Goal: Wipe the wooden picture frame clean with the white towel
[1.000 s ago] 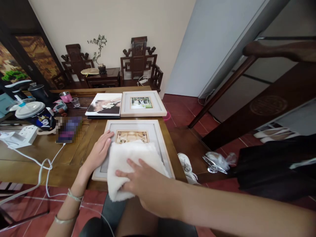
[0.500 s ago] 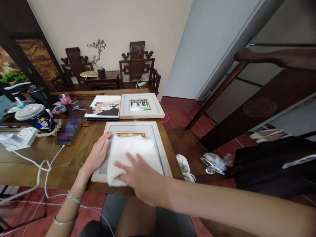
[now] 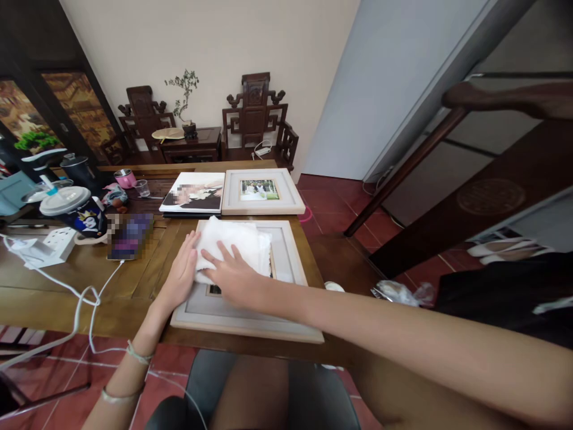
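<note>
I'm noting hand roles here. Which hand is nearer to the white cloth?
Right. The right hand lies flat on the white cloth, pressing it on the picture frame. The left hand rests at the cloth's left edge.

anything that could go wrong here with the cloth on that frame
The near picture frame overhangs the table's front edge; pressure from the right hand on the white cloth could perhaps slide or tip it off, though the left hand steadies its left side. The cloth reaches toward the far frame and photo album, so a long stroke might nudge them. The white cable dangles over the edge near the left forearm and might snag.
</note>
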Available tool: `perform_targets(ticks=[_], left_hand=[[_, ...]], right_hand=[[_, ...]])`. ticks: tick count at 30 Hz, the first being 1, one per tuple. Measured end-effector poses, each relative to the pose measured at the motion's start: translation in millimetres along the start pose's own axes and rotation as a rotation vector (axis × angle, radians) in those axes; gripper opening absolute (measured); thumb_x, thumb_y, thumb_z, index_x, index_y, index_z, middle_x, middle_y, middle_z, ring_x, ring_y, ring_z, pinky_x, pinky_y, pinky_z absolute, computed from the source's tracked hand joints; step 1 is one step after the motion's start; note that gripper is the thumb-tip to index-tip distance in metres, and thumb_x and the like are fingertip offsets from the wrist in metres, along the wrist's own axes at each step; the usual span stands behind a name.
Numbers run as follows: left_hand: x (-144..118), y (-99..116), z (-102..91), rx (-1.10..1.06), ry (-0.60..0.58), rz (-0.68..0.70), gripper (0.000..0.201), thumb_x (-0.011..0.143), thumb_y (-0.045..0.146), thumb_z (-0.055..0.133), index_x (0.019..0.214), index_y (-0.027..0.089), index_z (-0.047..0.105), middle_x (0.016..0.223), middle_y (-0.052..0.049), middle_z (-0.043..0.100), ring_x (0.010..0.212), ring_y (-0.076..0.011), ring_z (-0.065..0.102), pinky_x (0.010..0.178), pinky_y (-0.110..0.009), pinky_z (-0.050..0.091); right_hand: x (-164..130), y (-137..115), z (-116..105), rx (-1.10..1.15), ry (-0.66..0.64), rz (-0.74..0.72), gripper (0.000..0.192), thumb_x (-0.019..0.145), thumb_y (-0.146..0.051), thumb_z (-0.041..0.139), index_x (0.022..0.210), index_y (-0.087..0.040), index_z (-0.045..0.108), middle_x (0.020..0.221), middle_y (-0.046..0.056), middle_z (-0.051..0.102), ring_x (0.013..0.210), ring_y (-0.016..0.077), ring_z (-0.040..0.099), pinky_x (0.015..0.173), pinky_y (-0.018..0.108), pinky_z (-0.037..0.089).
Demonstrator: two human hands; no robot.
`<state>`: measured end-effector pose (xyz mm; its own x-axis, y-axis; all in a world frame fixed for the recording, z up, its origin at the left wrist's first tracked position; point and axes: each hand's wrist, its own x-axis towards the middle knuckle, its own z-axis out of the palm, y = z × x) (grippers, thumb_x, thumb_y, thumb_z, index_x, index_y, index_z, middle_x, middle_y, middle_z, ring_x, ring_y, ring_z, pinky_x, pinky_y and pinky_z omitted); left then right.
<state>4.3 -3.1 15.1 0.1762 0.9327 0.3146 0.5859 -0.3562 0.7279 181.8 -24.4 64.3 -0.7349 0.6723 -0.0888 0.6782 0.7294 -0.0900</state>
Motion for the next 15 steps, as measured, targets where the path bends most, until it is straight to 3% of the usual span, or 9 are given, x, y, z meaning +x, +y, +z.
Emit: perform_targets(ticks=[3,6,9,12,15], left_hand=[[0,1,-0.4,-0.011,-0.013,0.005,0.058,0.099,0.049,0.021,0.144,0.017,0.038,0.156,-0.01,0.031,0.146,-0.0206,0.021,0.12,-0.042,0.015],[0,-1,-0.8,0.034,-0.056,0.004,0.055,0.099,0.047,0.024,0.142,0.018,0.042,0.156,-0.01,0.031,0.147,-0.0219,0.017,0.12,-0.046,0.015],[0,-3,-1.0,0.11,-0.122,0.035,0.05,0.097,0.041,0.036,0.14,0.018,0.043,0.156,-0.011,0.03,0.148,-0.0241,0.013,0.119,-0.049,0.016],[0,-6,-1.1,0.14,-0.136,0.084,0.048,0.096,0.031,0.036,0.141,0.018,0.042,0.155,-0.012,0.031,0.147,-0.0245,0.016,0.118,-0.05,0.017],[0,-7,-1.1,0.122,-0.086,0.127,0.052,0.092,0.021,0.037,0.144,0.018,0.037,0.153,-0.012,0.036,0.146,-0.0236,0.023,0.118,-0.049,0.019]], right_hand=[[-8,-11,-3,0.045,-0.015,-0.047,0.057,0.079,-0.009,0.056,0.135,-0.016,0.052,0.156,0.013,0.028,0.139,0.0482,0.02,0.106,0.068,0.028],[-30,-29,-13,0.087,-0.111,-0.121,0.059,0.072,-0.013,0.065,0.131,-0.018,0.057,0.154,0.011,0.033,0.137,0.0482,0.024,0.104,0.069,0.031],[-47,-37,-29,0.143,-0.254,-0.046,0.057,0.069,-0.01,0.066,0.125,-0.02,0.061,0.15,0.01,0.04,0.134,0.0452,0.033,0.099,0.068,0.039],[-44,-25,-36,0.122,-0.296,0.045,0.061,0.068,-0.006,0.065,0.126,-0.021,0.06,0.15,0.012,0.04,0.134,0.0441,0.035,0.098,0.07,0.038],[-23,0,-28,-0.033,-0.198,0.068,0.065,0.074,-0.005,0.062,0.137,-0.016,0.05,0.154,0.015,0.03,0.138,0.0447,0.027,0.102,0.07,0.032]])
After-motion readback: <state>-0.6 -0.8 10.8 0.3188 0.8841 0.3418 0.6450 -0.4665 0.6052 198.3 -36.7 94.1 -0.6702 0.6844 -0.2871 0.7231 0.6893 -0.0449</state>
